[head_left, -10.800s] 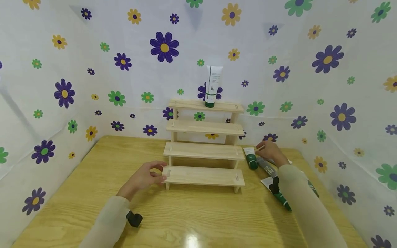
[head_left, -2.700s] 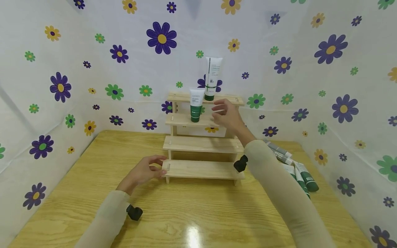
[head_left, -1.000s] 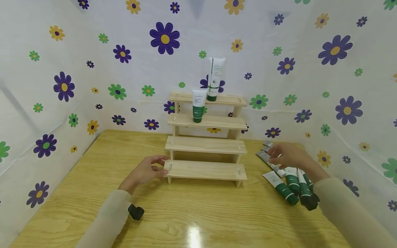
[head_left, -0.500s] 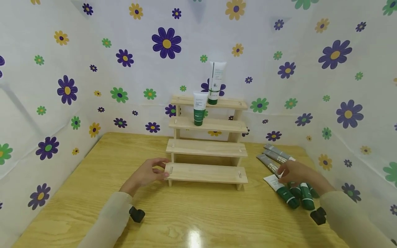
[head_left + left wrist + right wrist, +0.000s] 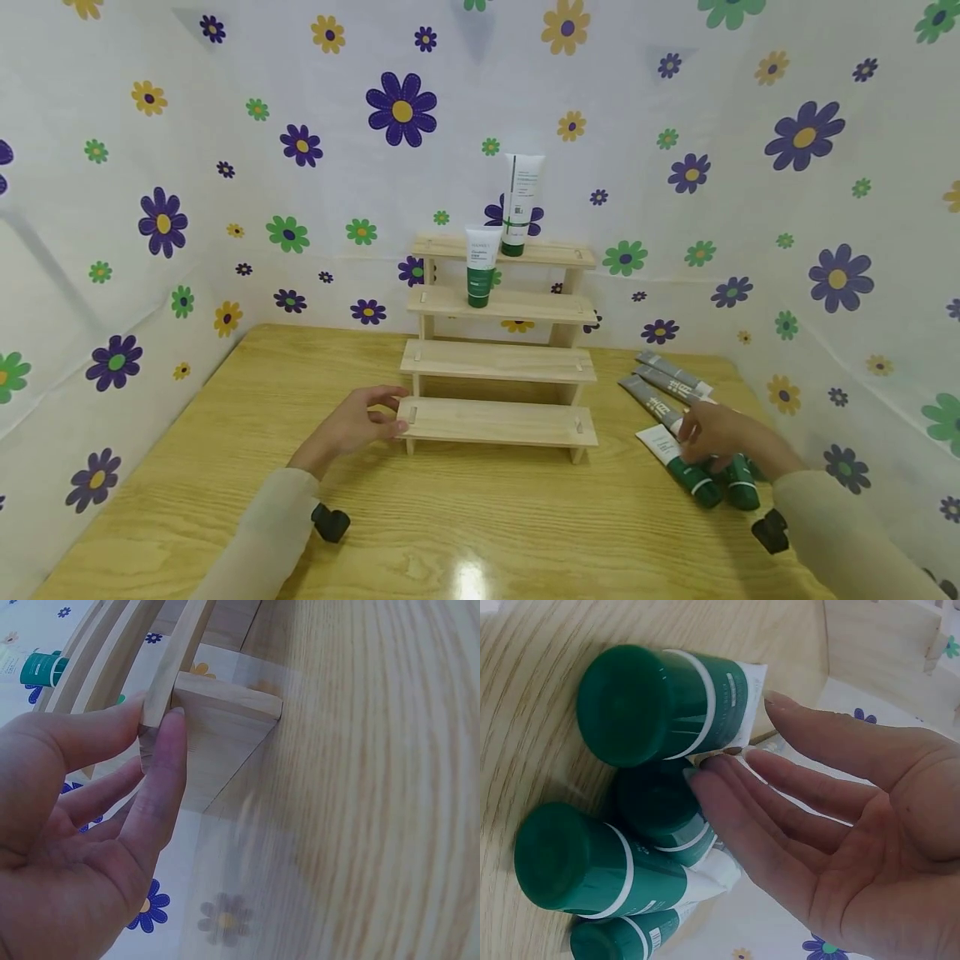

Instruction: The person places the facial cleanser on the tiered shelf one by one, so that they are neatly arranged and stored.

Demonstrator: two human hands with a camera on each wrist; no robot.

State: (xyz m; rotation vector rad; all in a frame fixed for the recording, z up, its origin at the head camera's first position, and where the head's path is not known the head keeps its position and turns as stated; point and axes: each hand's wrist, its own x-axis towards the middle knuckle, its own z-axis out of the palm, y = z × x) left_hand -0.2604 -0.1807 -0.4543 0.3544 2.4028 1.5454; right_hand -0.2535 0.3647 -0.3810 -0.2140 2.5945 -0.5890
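Note:
My left hand (image 5: 363, 423) pinches the left end of the lowest step of a pale wooden stepped display stand (image 5: 495, 421), thumb on the step's edge (image 5: 161, 694) in the left wrist view. Over several squeeze tubes on the right is my right hand (image 5: 723, 433), its thumb and fingers apart on either side of a white tube with a green cap (image 5: 622, 705). The fingertips are right at that tube's side; more green-capped tubes (image 5: 574, 859) lie under and beside them. A short white-and-green tube (image 5: 481, 267) stands on the second step from the top, a taller white tube (image 5: 521, 200) on the top one.
Several grey tubes (image 5: 652, 400) lie behind the green-capped ones, right of the stand. The wooden table (image 5: 420, 525) is enclosed by white sheets (image 5: 465, 108) with printed flowers.
The short white-and-green tube has come onto the second step from the top. My right hand has gone from the stand to the tubes and lowered among them. My left hand stays at the stand.

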